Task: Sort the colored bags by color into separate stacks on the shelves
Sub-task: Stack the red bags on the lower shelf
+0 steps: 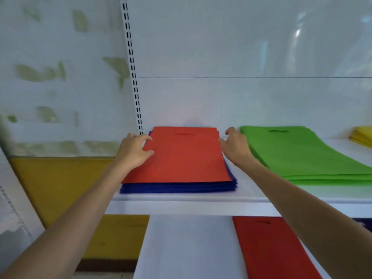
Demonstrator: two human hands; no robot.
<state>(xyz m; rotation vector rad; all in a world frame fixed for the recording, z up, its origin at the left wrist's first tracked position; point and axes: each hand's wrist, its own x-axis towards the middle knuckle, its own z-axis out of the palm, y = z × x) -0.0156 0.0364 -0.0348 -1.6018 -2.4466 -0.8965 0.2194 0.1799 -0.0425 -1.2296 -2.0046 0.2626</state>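
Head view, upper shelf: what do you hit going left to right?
left hand → red bag → right hand → green stack → yellow stack

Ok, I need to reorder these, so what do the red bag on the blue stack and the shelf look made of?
Red bag: probably non-woven fabric, matte, thin, with a cut-out handle slot. Shelf: likely painted metal, smooth white, faintly glossy; the slotted upright suggests it.
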